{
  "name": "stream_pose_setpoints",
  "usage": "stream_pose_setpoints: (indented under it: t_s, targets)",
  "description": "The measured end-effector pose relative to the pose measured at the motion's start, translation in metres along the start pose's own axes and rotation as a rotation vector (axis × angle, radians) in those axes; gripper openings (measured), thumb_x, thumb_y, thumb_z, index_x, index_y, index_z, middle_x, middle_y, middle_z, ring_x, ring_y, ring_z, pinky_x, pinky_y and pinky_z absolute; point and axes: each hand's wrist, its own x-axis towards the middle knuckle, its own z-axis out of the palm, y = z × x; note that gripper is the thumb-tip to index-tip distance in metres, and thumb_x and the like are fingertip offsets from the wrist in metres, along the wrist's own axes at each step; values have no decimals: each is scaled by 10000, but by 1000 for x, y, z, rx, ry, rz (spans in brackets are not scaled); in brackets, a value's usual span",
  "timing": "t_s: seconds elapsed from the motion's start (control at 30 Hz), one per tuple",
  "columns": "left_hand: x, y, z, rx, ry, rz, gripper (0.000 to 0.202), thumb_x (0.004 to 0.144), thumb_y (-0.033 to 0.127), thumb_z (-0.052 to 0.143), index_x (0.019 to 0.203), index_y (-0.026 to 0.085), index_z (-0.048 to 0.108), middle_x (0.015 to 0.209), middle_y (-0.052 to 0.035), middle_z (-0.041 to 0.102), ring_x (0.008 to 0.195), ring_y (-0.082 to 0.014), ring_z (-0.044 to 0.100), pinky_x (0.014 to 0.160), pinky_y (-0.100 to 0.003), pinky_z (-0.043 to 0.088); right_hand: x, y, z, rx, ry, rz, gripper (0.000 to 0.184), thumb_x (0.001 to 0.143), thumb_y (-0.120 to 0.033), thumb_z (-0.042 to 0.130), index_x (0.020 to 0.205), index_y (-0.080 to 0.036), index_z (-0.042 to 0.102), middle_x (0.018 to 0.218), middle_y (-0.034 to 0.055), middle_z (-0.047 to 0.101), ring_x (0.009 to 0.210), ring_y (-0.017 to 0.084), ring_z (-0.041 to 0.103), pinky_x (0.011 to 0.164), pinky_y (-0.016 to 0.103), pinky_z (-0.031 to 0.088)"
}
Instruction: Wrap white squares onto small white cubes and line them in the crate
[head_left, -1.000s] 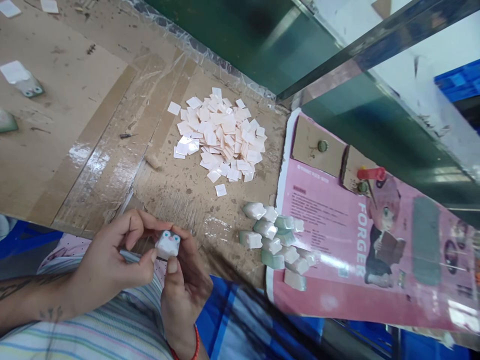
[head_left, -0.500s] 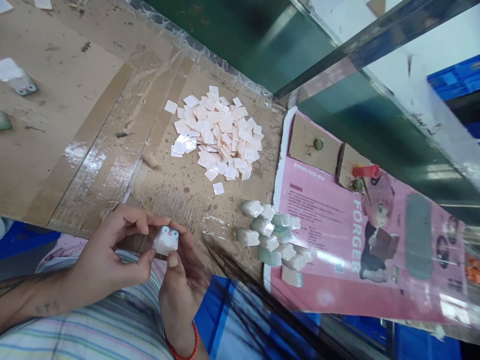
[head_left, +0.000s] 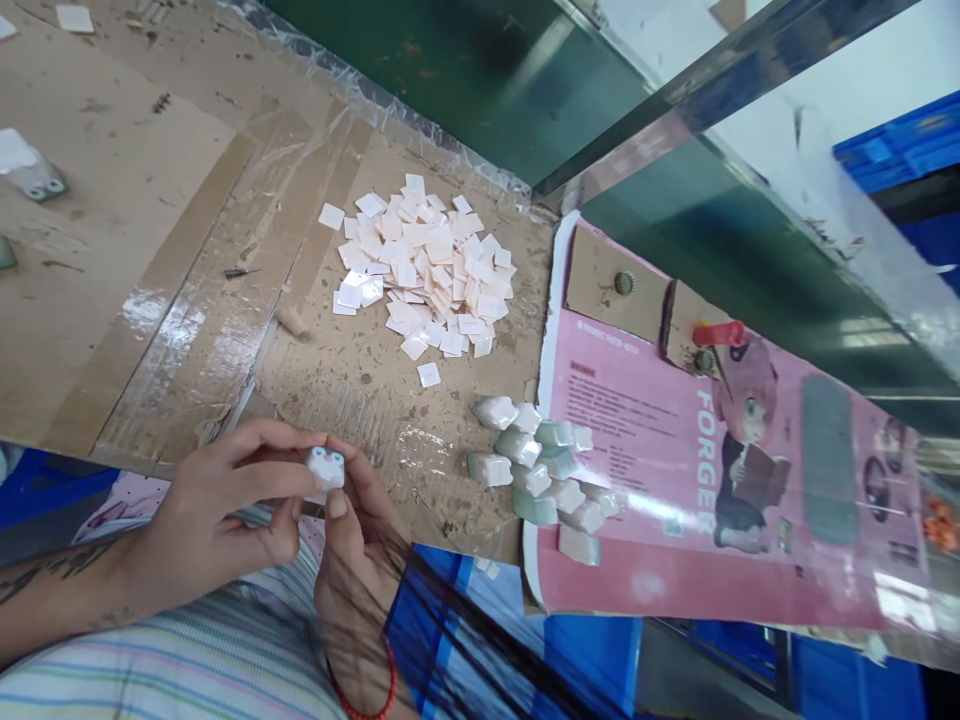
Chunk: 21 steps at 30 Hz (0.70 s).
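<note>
A small white block figurine with two blue-ringed eyes is held up at the table's front edge. My right hand pinches it between thumb and fingers, with the face turned upward. From the other side my left hand has its fingers closed against the figurine's left side, its thumb bent below and apart from it. Beyond the hands lies a heap of pale square pieces. To the right, several white and pale green blocks are grouped together.
Cardboard covers the table. A pink printed sheet covers the right side, with a red piece and bottle caps. Another white figurine is at far left. Long hair hangs across the lower view.
My left index finger has straightened and come onto the figurine's side. The figurine has tipped slightly in my fingers. The whole view has shifted a little, and the hair hangs lower.
</note>
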Motion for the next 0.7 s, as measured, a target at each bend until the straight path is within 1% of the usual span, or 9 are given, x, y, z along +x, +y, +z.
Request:
stream_pose_setpoints:
  t_s: [0.07, 0.1, 0.2, 0.27, 0.33, 0.43, 0.6, 0.7]
  targets:
    - [1, 0, -1, 130, -11, 167, 296, 793, 108, 670, 952, 348, 740, 1120, -6, 706, 983, -174, 701, 869, -215, 539, -1, 6, -2, 12, 7, -6, 231, 856, -307, 726, 1075, -246, 768, 1003, 38, 795, 892, 174, 762, 784, 241, 617]
    - [1, 0, -1, 175, -20, 207, 327, 807, 85, 639, 982, 349, 720, 1130, 1, 696, 999, -164, 697, 867, -200, 533, -2, 9, -3, 11, 7, -8, 272, 841, -277, 734, 1111, -255, 759, 1040, 40, 790, 920, 179, 762, 794, 245, 618]
    - [3, 2, -1, 208, -36, 188, 291, 830, 79, 587, 970, 320, 672, 1099, 0, 671, 967, -157, 692, 790, -174, 534, -5, 19, -7, -6, -11, -22, 389, 807, -189, 719, 1186, -276, 730, 1107, 39, 776, 997, 185, 751, 831, 239, 606]
    - [3, 4, -1, 206, -54, 167, 263, 837, 89, 580, 956, 311, 656, 1080, -1, 656, 934, -156, 685, 748, -169, 531, -5, 21, -9, -6, -27, -31, 408, 806, -157, 686, 1191, -284, 728, 1089, 31, 782, 987, 167, 752, 832, 209, 593]
    - [3, 4, -2, 207, -72, 154, 259, 844, 94, 579, 965, 313, 648, 1089, 2, 644, 925, -152, 679, 738, -167, 530, -4, 22, -10, 1, -28, -35, 419, 799, -141, 677, 1190, -281, 729, 1078, 31, 784, 968, 160, 756, 822, 197, 590]
    - [2, 4, -1, 212, -81, 165, 265, 871, 97, 553, 997, 317, 628, 1119, 13, 628, 922, -132, 674, 757, -164, 532, -3, 21, -9, 21, -12, -10, 403, 782, -150, 693, 1165, -263, 743, 1058, 40, 788, 957, 177, 760, 811, 212, 601]
    - [3, 4, 0, 284, -77, 201, 277, 861, 77, 534, 1004, 303, 605, 1124, 28, 606, 973, -119, 662, 794, -162, 525, -4, 24, -9, 51, 23, 77, 344, 774, -192, 727, 1112, -246, 766, 1058, 50, 787, 1000, 204, 754, 868, 249, 600]
    - [1, 3, -2, 301, -92, 192, 268, 860, 86, 531, 1006, 300, 601, 1119, 32, 607, 946, -106, 662, 785, -159, 525, -6, 29, -11, 56, -3, 57, 332, 821, -244, 715, 1152, -254, 747, 1108, 49, 776, 1055, 194, 737, 902, 236, 583]
